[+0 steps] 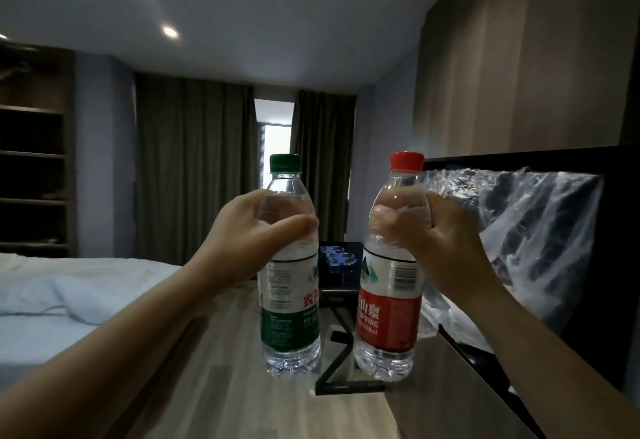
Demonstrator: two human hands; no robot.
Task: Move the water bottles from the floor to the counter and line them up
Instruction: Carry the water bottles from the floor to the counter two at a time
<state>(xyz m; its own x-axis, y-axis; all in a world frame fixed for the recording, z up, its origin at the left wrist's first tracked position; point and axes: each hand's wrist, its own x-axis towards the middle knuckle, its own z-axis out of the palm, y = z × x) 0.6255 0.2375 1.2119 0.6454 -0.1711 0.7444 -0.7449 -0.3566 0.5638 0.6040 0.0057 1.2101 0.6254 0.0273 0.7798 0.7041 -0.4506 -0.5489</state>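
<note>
Head view: in the middle of the frame the left hand (pixel 256 230) holds a green-capped bottle (pixel 289 300) upright, its fingers (pixel 298 224) curled round the shoulder. Just beside it, not touching, the right hand (pixel 426 241) grips a red-capped bottle (pixel 389 310) the same way. Both bottles are clear of the floor (pixel 214 386). The grey surface (pixel 443 386) runs along the lower right, with crumpled plastic wrap (pixel 519 230) on it. A bed (pixel 69 300) lies at lower left.

Hotel-like bedroom, white bed (pixel 69 293), drawn curtains (pixel 194 168), open shelves (pixel 33 175), wood wall panelling (pixel 519 57)
</note>
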